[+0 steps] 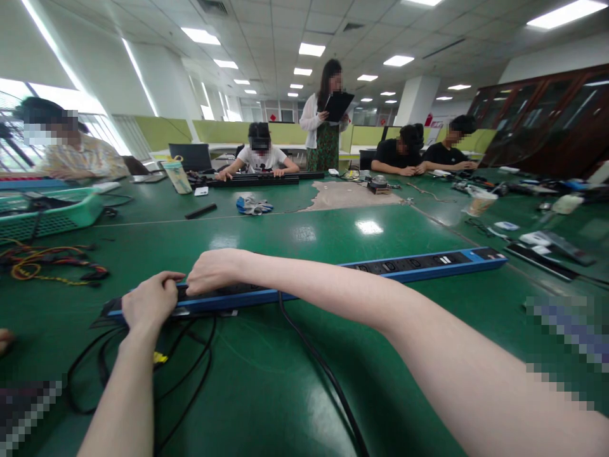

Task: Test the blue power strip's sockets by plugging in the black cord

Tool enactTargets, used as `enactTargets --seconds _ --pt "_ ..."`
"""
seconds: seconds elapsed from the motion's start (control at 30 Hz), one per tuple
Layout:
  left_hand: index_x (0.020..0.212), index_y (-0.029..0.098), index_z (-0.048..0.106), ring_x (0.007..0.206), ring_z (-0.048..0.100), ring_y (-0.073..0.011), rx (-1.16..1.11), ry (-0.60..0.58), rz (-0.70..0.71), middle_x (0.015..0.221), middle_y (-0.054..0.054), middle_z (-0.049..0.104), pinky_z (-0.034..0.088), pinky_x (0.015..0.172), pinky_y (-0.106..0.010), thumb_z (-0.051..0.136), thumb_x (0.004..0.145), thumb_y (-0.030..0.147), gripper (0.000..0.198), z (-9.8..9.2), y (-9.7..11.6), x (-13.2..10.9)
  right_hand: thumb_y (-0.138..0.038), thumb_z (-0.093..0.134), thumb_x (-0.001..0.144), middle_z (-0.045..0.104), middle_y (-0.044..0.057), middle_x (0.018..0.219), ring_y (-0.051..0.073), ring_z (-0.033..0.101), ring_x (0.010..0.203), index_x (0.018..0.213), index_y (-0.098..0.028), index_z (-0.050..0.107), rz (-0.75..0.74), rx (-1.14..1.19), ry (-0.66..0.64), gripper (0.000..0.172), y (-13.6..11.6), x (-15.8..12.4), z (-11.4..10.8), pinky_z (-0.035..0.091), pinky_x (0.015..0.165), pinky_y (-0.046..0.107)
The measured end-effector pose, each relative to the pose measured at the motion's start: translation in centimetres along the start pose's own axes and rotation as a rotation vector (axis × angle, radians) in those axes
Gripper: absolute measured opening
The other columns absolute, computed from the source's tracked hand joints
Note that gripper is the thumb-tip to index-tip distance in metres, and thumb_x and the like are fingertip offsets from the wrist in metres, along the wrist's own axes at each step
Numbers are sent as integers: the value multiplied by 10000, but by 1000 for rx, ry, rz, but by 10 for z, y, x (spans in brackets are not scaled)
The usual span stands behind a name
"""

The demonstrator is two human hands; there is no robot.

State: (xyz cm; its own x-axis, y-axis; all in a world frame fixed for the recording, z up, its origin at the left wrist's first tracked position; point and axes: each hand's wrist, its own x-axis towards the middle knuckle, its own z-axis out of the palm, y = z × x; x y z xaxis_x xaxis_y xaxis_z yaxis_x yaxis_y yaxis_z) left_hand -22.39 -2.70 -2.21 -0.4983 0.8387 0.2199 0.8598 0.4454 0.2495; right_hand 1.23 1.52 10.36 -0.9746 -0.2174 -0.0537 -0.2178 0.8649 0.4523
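Blue power strip (419,265) lying beneath two bare hands

Left hand (150,301) and right hand (212,271) are resting close together at the strip's left end, their fingers curling inward. Most fingertips are hiding from view, so I cannot tell whether either hand is closing on anything. From this grip, the strip is stretching away to the right, its middle disappearing behind the right forearm (333,289) (the upper arm is running out of frame). Nearer than the grip, black cables (209,343) are looping partly behind the left forearm (124,393), a yellow tag (160,358) peeping out beside it. Right of the grip, a thicker cord (325,366) is leaving at the bottom edge. Beyond the grip, gloves (254,205) are lying crumpled; at lower right, pixelation is masking something purplish.
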Motion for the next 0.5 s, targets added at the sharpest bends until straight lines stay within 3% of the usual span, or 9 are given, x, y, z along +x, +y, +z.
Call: enactTargets --seconds 0.2,0.5 --pt "1302 308 763 932 684 -304 45 10 -3 1127 -127 784 508 883 -431 414 999 416 475 1 1 0 -83 564 1021 814 87 1016 209 739 941 988 -184 763 20 28 4 226 -2 7 7 474 737 317" --pt "1314 305 752 931 675 -297 55 6 10 1137 -133 775 505 887 -431 398 1009 430 484 4 -3 3 -65 571 1011 799 84 1029 186 741 938 923 -176 696 74 89 0 189 -8 -2 -6 540 809 301"
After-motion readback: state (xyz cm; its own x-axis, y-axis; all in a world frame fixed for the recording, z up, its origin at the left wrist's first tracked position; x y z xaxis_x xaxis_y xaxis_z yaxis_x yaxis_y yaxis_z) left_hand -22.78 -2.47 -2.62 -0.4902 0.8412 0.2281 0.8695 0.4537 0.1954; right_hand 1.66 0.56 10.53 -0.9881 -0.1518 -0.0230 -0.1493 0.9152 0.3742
